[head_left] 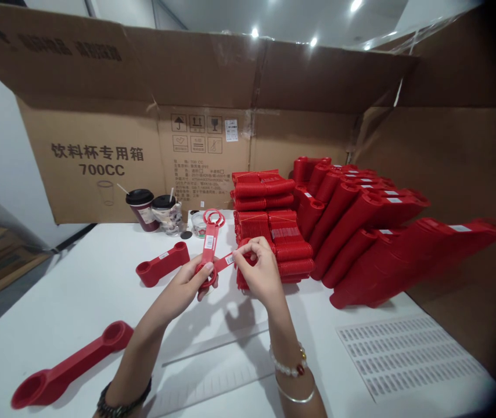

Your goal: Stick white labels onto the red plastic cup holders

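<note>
My left hand [189, 284] is closed on the lower ends of two flat red plastic holders [210, 241], one standing up and ending in a ring, the other angled to the right. My right hand [259, 268] pinches the angled holder at its small white label [229, 259]. Both hands are above the white table [74, 302], just in front of the red stacks.
Stacked red holders [265, 226] and long leaning rows of them [361, 232] fill the right side. Two short stacks lie at left [163, 264] and front left [69, 366]. A label sheet [409, 354] lies front right. Two drink cups [143, 209] stand before the cardboard box wall [100, 157].
</note>
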`<state>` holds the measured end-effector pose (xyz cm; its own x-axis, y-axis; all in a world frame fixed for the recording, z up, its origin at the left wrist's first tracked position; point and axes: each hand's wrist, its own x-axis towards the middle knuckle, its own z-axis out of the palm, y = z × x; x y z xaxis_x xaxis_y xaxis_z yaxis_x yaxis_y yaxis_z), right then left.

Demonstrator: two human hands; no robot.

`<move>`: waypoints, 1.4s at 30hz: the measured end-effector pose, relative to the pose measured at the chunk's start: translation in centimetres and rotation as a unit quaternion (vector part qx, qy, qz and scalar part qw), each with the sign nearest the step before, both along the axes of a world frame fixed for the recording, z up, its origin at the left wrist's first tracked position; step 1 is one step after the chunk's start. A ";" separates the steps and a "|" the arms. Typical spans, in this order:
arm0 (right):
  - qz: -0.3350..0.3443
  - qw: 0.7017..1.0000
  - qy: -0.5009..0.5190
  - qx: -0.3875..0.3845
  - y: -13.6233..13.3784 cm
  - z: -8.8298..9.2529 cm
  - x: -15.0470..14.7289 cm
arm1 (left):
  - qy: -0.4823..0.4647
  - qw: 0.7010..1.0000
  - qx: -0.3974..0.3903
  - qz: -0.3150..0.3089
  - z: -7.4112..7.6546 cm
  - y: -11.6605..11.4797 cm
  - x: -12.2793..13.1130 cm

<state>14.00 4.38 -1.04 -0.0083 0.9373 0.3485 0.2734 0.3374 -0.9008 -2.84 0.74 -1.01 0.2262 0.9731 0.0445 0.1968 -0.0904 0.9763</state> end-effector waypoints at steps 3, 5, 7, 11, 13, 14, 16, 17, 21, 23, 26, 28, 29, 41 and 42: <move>-0.011 1.000 -0.014 0.011 0.0 0.0 -0.2 | -0.008 1.000 0.005 0.005 0.3 -0.2 0.1; -0.017 0.999 -0.028 0.027 -0.1 0.0 -0.4 | -0.018 1.000 0.008 0.008 0.6 -0.3 0.1; -0.032 0.995 -0.060 0.070 -0.2 0.0 -0.7 | -0.024 1.000 0.009 0.008 0.8 -0.5 0.2; -0.095 0.966 -0.169 0.173 -0.5 0.0 -1.1 | -0.035 0.999 0.018 0.011 0.9 -0.7 0.0; -0.119 0.954 -0.196 0.191 -0.6 0.0 -1.1 | -0.038 0.999 0.021 0.017 0.7 -0.7 -0.2; -0.131 0.952 -0.196 0.193 -0.6 0.1 -0.9 | -0.042 0.999 0.020 0.015 0.6 -0.7 -0.4; -0.151 0.955 -0.167 0.191 -0.4 0.1 -0.5 | -0.057 0.998 0.013 0.003 0.5 -0.7 -0.8; -0.153 0.961 -0.134 0.186 -0.3 0.2 -0.2 | -0.067 0.998 0.009 -0.002 0.5 -0.7 -1.0; -0.088 0.986 0.044 0.133 0.0 0.4 0.7 | -0.094 0.996 0.011 0.002 0.5 -1.0 -1.4; -0.051 0.986 0.080 0.134 0.0 0.5 0.9 | -0.110 0.994 0.005 -0.002 0.6 -1.1 -1.5; -0.019 0.981 0.089 0.169 0.2 0.5 1.0 | -0.150 0.988 -0.027 -0.018 0.7 -1.2 -1.6; 0.002 0.980 0.105 0.168 0.4 0.4 1.2 | -0.168 0.984 -0.040 -0.037 0.7 -1.2 -1.8; 0.017 0.980 0.118 0.158 0.5 0.4 1.3 | -0.170 0.983 -0.041 -0.051 0.6 -1.2 -1.9; 0.149 0.941 0.304 0.031 -0.2 0.1 -0.9 | -0.113 0.956 -0.081 -0.257 0.5 -1.8 -1.9; 0.163 0.930 0.328 0.026 -0.2 0.2 -1.0 | -0.114 0.953 -0.089 -0.267 0.5 -1.7 -1.8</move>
<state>12.95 4.13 -0.87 -0.0592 0.9034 0.4248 -0.4536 0.3547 -0.8176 -4.59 -0.98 -0.56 0.6955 0.7186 -0.0021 -0.0510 0.0522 0.9973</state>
